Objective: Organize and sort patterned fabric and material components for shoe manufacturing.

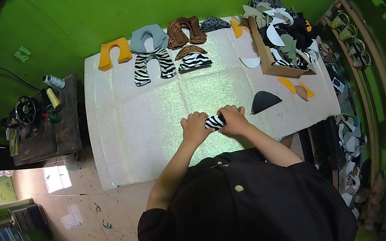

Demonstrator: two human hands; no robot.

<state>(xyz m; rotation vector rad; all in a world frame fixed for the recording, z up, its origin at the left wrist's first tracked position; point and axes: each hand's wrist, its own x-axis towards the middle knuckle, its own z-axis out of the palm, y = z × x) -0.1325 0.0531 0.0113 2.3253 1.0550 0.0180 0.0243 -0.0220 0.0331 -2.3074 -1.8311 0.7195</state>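
Observation:
Between my two hands, above the near part of the table, is a zebra-striped piece [214,123] in black and white. My left hand [196,127] grips its left end with curled fingers. The right end is in the grip of my right hand [233,119]. My fingers cover both ends, so its full shape is hidden. A black half-round piece [266,101] lies just right of my right hand. Farther back lie a stack of zebra half-rounds [194,61] and a zebra U-shaped stack [154,66].
Yellow [114,53], grey [148,37] and brown spotted [185,31] U-shaped stacks line the table's far edge. A cardboard box [277,68] full of scraps stands at the right back, with loose yellow pieces [287,85] nearby. A sewing machine [26,111] stands on the left.

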